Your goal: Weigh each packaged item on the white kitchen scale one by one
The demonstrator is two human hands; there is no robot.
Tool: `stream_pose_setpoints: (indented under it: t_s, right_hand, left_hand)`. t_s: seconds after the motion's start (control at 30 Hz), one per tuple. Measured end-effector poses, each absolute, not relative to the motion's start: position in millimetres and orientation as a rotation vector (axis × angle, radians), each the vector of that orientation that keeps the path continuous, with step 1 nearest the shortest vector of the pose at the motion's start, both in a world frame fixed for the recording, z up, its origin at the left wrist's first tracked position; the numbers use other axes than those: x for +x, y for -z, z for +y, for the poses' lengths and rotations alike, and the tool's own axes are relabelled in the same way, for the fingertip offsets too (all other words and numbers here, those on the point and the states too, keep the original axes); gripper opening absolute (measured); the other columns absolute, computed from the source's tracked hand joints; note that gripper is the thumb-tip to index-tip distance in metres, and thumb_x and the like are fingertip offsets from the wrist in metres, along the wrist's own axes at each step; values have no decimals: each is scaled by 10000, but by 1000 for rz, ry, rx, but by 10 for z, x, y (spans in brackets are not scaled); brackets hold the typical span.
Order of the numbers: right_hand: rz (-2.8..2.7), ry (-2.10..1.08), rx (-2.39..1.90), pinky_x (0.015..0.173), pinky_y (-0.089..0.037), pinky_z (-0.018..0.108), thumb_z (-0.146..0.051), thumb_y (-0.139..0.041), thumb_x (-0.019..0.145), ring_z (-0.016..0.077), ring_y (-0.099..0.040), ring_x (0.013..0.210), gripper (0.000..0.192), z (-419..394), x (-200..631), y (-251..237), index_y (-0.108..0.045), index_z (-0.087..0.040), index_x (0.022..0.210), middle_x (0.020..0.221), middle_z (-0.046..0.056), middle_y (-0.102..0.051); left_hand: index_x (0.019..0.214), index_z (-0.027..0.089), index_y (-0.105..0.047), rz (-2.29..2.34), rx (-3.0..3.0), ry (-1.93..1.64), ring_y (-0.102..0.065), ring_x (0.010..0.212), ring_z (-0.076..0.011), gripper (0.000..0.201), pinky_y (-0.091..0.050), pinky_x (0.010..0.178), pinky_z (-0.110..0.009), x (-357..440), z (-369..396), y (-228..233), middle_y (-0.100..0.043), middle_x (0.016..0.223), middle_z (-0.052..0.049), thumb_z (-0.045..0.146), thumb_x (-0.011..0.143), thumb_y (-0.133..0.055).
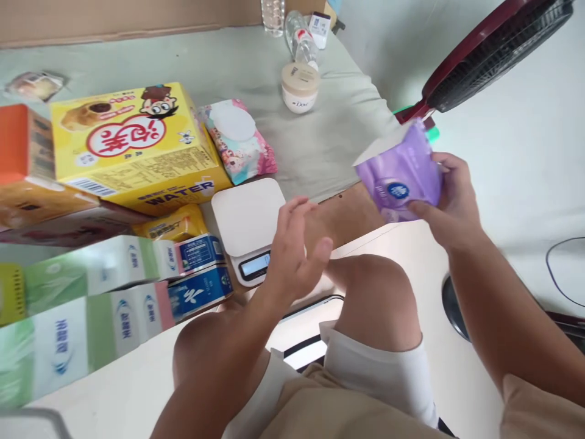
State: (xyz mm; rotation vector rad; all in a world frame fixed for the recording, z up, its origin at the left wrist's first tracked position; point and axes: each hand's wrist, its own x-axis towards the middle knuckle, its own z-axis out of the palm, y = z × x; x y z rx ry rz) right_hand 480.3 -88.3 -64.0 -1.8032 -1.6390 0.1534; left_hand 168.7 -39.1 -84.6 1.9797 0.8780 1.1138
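Note:
My right hand (450, 204) grips a purple soft packet (404, 174) with a round blue logo, held up past the table's right edge. Its thumb lies on the front and the fingers go behind. My left hand (299, 250) is empty, fingers apart, over the right side of a white kitchen scale (249, 216). The scale's platform is bare, and its lit display (253, 266) is partly covered by that hand. Just behind the scale lies a pink and turquoise pack of wipes (240, 140) with a white lid.
A yellow snack box (132, 146) and an orange box (25, 143) stand left. Toothpaste boxes (114, 323) line the front edge, beside a yellow packet (173, 224). A Dove jar (300, 88) and a clear bottle (300, 38) are at the back. A fan (493, 58) stands right.

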Motion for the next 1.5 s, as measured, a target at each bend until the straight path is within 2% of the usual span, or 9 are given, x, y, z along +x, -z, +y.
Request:
stream_pose_setpoints:
  t_s: [0.13, 0.33, 0.5, 0.6, 0.67, 1.0, 1.17, 1.3, 1.5]
  right_hand:
    - [-1892, -217, -1504, 1264, -432, 610, -615, -759, 722, 391, -461, 1475, 809, -418, 3821, 398, -518, -299, 1426, 1447, 155, -492]
    - [-2074, -422, -1218, 1290, -415, 598, -342, -703, 771, 353, -442, 1543, 589, -86, 3014, 516, -588, -278, 1345, 1586, 139, -427]
    - [-1893, -646, -1170, 1288, -402, 596, -590, -444, 916, 306, -295, 1666, 645, -8, 3124, 880, -411, -320, 1501, 1770, 84, -206]
    - [-1715, -666, -1248, 1250, -448, 569, -672, -218, 956, 284, -333, 1651, 665, 23, 3205, 1023, -350, -331, 1512, 1756, 87, -240]
    - [-1642, -638, -1301, 1255, -439, 567, -703, -187, 956, 285, -359, 1638, 670, 31, 3237, 1081, -351, -335, 1491, 1725, 95, -306]
    - [-1486, -808, -1151, 1308, -392, 566, -847, -464, 877, 316, -362, 1624, 693, -17, 3238, 1138, -456, -426, 1428, 1690, -45, -362]
    - [-1460, -854, -1123, 1319, -398, 517, -803, -544, 869, 296, -357, 1627, 670, -25, 3234, 1126, -480, -424, 1418, 1697, -38, -366]
    - [-1471, -852, -1070, 1322, -376, 546, -792, -547, 887, 299, -364, 1623, 677, -18, 3209, 1153, -466, -405, 1437, 1693, -20, -360]
    - [-1829, -722, -1032, 1285, -412, 615, -651, -801, 779, 356, -441, 1538, 989, -37, 3141, 1145, -337, -291, 1575, 1640, 140, -408]
  left_hand:
    - [1475, 212, -458, 1011, 1836, -1344, -534, 1462, -294, 642, -440, 1260, -474, 1355, -192, 838, -548, 1503, -172, 669, 1031, -382]
    - [1483, 186, -457, 1269, 1688, -1424, -559, 1441, -296, 654, -441, 1261, -465, 1000, -186, 819, -575, 1496, -180, 663, 1047, -360]
    - [1597, 232, -337, 1314, 1653, -1337, -380, 1619, -310, 704, -312, 1375, -529, 948, -264, 890, -394, 1695, -171, 670, 1046, -349]
    - [1612, 274, -313, 1321, 1619, -1434, -293, 1674, -263, 680, -263, 1415, -483, 920, -232, 919, -339, 1740, -119, 666, 1056, -290]
    - [1609, 277, -333, 1259, 1564, -1500, -275, 1682, -247, 671, -257, 1424, -449, 903, -191, 928, -338, 1749, -94, 661, 1060, -307]
    - [1459, 433, -538, 1138, 1312, -1621, -298, 1670, -245, 619, -281, 1427, -467, 914, -34, 1033, -492, 1649, 85, 796, 961, -473]
    - [1447, 419, -537, 1148, 1285, -1575, -301, 1662, -239, 680, -261, 1425, -460, 916, -26, 1046, -494, 1644, 68, 846, 920, -505]
    - [1440, 335, -539, 1123, 1266, -1595, -399, 1609, -265, 720, -326, 1387, -477, 924, -23, 1032, -511, 1626, -21, 835, 923, -520]
    - [1455, 267, -592, 977, 1345, -1427, -511, 1515, -328, 666, -388, 1328, -523, 909, -67, 915, -595, 1551, -95, 710, 958, -578]
